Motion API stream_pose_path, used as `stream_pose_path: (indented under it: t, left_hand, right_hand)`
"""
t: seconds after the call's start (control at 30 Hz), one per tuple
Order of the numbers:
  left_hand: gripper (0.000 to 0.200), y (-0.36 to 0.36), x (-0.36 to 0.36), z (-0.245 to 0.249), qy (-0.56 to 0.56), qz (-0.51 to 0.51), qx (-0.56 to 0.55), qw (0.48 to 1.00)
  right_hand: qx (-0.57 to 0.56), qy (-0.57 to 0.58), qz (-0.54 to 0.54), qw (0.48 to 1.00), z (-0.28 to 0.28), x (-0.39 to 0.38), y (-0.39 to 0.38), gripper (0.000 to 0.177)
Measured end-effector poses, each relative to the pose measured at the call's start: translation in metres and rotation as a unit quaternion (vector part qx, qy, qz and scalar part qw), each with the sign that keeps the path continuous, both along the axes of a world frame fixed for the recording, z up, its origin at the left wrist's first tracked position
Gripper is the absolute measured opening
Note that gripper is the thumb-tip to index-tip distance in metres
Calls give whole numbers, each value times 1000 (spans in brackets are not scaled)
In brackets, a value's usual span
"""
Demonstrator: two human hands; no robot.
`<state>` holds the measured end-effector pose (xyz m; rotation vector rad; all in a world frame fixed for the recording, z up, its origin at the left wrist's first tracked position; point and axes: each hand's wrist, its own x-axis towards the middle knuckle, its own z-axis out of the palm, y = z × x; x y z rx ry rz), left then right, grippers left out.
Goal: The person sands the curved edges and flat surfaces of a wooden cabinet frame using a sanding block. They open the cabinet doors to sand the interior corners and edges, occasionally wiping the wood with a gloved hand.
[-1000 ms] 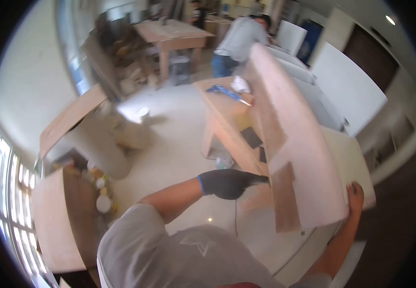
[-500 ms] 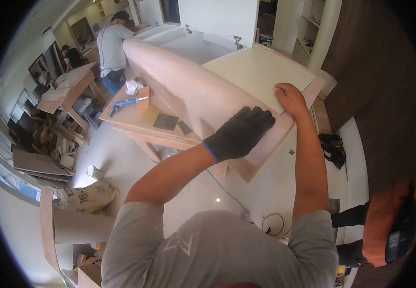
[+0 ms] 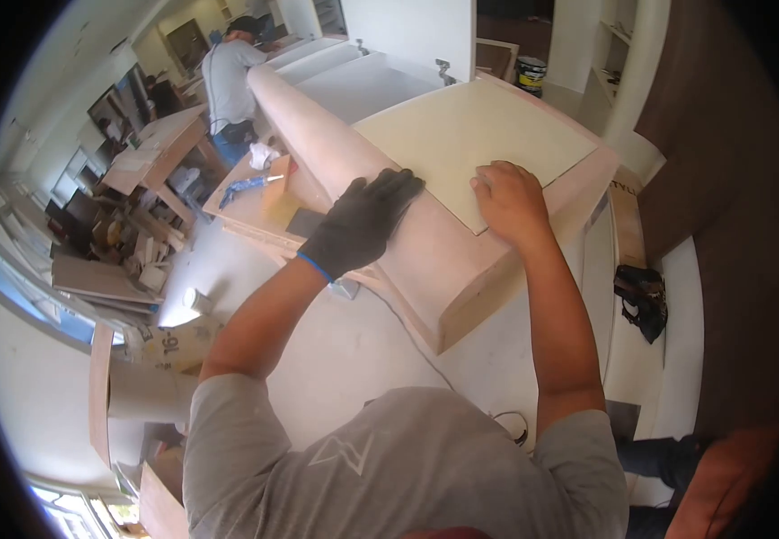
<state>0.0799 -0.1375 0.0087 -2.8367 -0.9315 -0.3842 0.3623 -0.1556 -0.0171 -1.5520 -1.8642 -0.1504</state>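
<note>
My left hand [image 3: 364, 217], in a dark glove with a blue cuff, lies flat on the rounded, pinkish edge of a long cabinet-like piece [image 3: 425, 256]. Its fingers are stretched out, and nothing shows in them. My bare right hand [image 3: 510, 203] rests on the near corner of a cream panel [image 3: 479, 135] set into the top of that piece. The fingers of this hand are slightly bent, with their tips on the panel; its palm is hidden.
A low wooden table [image 3: 250, 216] on the left carries a blue-handled brush [image 3: 247, 186] and a crumpled white cloth [image 3: 264, 154]. Behind it a person in grey [image 3: 230, 81] bends over the far end. A raised white lid [image 3: 412, 36] stands beyond. A black bag [image 3: 641, 301] lies at right.
My left hand has slid back and left along the rounded edge. The right hand has moved from the panel's side onto its near corner. The camera view has shifted.
</note>
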Motion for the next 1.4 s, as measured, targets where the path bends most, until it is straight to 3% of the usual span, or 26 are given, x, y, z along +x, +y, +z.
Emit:
stream_pose_path:
  t: [0.03, 0.07, 0.13, 0.17, 0.2, 0.27, 0.33, 0.4, 0.43, 0.57, 0.67, 0.7, 0.77, 0.8, 0.83, 0.87, 0.93, 1.0, 1.13, 1.17, 1.27, 1.33, 1.4]
  left_hand:
    - [74, -8, 13, -1, -3, 54, -40, 998]
    - [75, -12, 14, -35, -69, -17, -47, 996]
    - [76, -77, 31, -1, -4, -106, 46, 993]
    - [77, -51, 18, -12, -5, -156, 77, 985]
    - [73, -14, 3, -31, -25, -87, 29, 995]
    - [70, 14, -13, -2, 10, 87, -7, 996]
    - [65, 9, -8, -10, -20, 68, 3, 997]
    - [64, -31, 7, -18, -27, -57, 85, 994]
    - [65, -43, 11, 3, -15, -86, 73, 993]
    - [79, 65, -41, -6, -2, 83, -23, 996]
    - [78, 52, -28, -34, 2, 20, 15, 1000]
    - [71, 20, -22, -31, -34, -72, 63, 995]
    - [65, 21, -27, -15, 15, -86, 32, 996]
    - [63, 58, -40, -25, 6, -83, 71, 994]
    - [58, 96, -57, -15, -60, -31, -4, 998]
    - [55, 131, -70, -13, -16, 86, -10, 996]
    - [80, 139, -82, -2, -20, 116, -7, 993]
    - [52, 118, -64, -8, -36, -1, 24, 999]
    - [48, 192, -105, -26, -86, -24, 73, 993]
    - [48, 206, -114, -10, -65, 86, 18, 994]
    - [55, 203, -104, -37, -90, -32, 116, 989]
    - [59, 179, -98, -21, -66, -120, 124, 983]
    - [61, 232, -119, -23, -76, -18, -5, 997]
  right_hand:
    - [-6, -12, 0, 1000, 1, -3, -1, 31]
    - [-19, -15, -3, 1000, 4, -4, -1, 32]
    - [-48, -22, -13, 998, 8, -6, -4, 33]
    - [-38, -27, -13, 999, 9, -6, -3, 34]
    - [-34, -31, -12, 999, 5, -7, -4, 35]
    - [-42, -29, -9, 999, 4, -8, -7, 36]
    - [-65, -22, -7, 998, 10, -8, -8, 36]
    - [-37, -22, -13, 999, 6, -6, -6, 36]
    - [-27, -22, -15, 999, 3, -8, -5, 36]
    - [-19, 1, 5, 1000, 5, -7, -10, 36]
    - [-19, 11, 0, 1000, 9, -5, -9, 36]
    - [-24, 13, -1, 1000, 8, -5, -10, 36]
    - [-36, 13, -11, 999, 9, -5, -11, 37]
    - [-46, 13, -16, 999, 9, -5, -13, 37]
    - [-54, 13, -22, 998, 10, -6, -14, 37]
    - [-65, 18, -26, 997, 11, -7, -16, 37]
    - [-78, 30, -38, 996, 14, -7, -17, 38]
    - [-72, 20, -40, 996, 14, -5, -15, 38]
    - [-82, 22, -47, 995, 19, -7, -17, 37]
    - [-82, 26, -51, 995, 18, -8, -18, 37]
    - [-69, 31, -65, 995, 20, -8, -15, 37]
    - [-73, 28, -76, 994, 19, -10, -17, 37]
    - [-82, 43, -70, 993, 19, -12, -20, 36]
